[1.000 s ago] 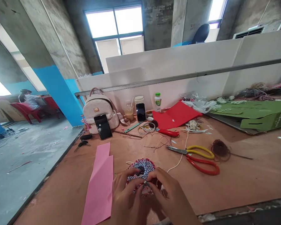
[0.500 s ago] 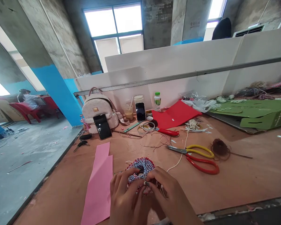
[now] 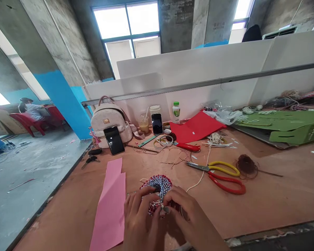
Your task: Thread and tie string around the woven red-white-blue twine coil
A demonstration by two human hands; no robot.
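Plywood workbench (image 3: 253, 205) in bare-concrete room. Left hand (image 3: 140, 219) and right hand (image 3: 185, 212) close together, fingers (image 3: 146, 197) curled, clamped on coiled red-white-blue twine disc (image 3: 159, 184), disc upright-tilted between both hands. Small metal tip (image 3: 166, 210) at right fingertips. Pink paper strip (image 3: 108, 205) just left of left fingers. Red-and-yellow-handled scissors (image 3: 219, 176) beyond right fingers, white cord (image 3: 199, 183) beside them.

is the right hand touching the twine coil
Touching: the head view shows the right hand curled around the lower edge of the red, white and blue twine coil, pressing against it with no gap.
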